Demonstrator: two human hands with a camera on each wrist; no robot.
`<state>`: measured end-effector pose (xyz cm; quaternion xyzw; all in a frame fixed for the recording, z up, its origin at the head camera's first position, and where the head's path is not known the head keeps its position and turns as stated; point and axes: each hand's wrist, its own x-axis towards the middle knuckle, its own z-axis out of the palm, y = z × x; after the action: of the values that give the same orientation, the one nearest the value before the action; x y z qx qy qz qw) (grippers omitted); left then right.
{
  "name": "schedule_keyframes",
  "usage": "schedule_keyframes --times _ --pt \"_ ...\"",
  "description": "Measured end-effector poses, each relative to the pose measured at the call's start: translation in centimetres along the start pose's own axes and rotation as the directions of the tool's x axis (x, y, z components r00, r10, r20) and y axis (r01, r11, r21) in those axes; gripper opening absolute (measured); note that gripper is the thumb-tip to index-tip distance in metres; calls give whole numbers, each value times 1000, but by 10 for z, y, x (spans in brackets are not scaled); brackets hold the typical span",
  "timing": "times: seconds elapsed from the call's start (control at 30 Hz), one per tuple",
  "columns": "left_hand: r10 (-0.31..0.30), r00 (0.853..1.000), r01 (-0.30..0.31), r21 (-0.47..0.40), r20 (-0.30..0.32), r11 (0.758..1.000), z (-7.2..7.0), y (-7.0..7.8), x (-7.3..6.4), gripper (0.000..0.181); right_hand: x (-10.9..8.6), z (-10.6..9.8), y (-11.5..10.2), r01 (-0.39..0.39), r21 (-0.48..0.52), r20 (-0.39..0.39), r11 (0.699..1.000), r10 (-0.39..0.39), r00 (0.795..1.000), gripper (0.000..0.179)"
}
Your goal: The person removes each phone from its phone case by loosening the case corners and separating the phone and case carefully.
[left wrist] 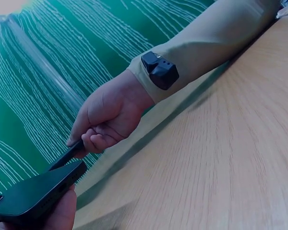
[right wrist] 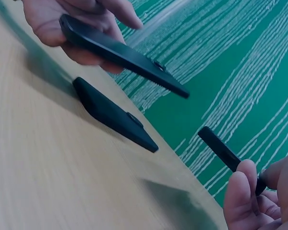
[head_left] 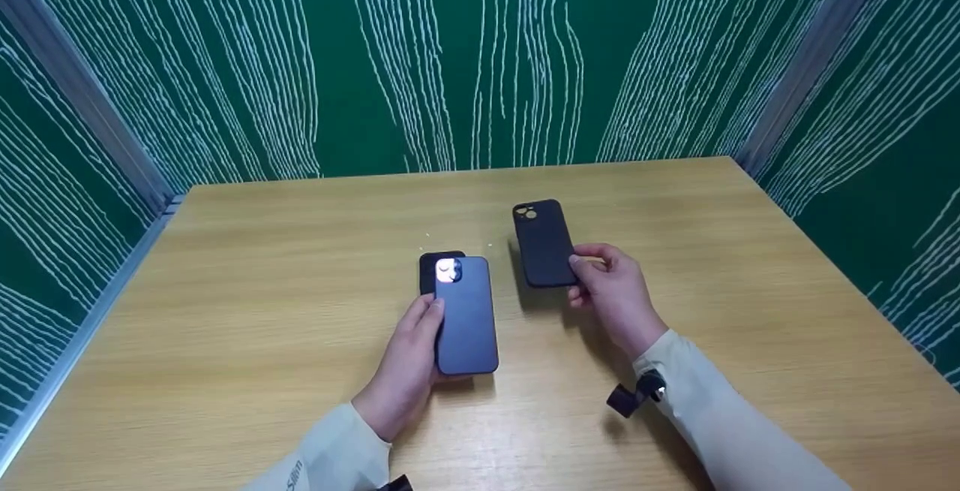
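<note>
My left hand holds a blue-grey smartphone, back side up, its camera block at the upper left. The fingers lie beneath it and the thumb is at its left edge. To the right, my right hand pinches a black phone case by its lower right corner, thumb on top. Camera cutouts show at the case's upper left, and it is lifted off the table. A black, phone-shaped object lies on the table under the held phone. In the head view the phone mostly covers it.
The wooden table carries a few tiny white specks beyond the phone. Green walls with white wavy lines surround its back and sides. A small black device is strapped to the right wrist.
</note>
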<state>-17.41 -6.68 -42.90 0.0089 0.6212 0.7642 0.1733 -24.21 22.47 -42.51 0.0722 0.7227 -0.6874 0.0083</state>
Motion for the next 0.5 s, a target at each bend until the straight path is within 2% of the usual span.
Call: schedule_keyframes --times 0.3,0.5 --pt "4 1000 -4 -8 6 1000 1 0 -1 51 10 -13 2 -88 -37 -12 995 87 996 42" --pt "10 1000 -10 -11 9 1000 2 0 -1 51 17 -21 5 -117 -68 -11 991 116 993 42"
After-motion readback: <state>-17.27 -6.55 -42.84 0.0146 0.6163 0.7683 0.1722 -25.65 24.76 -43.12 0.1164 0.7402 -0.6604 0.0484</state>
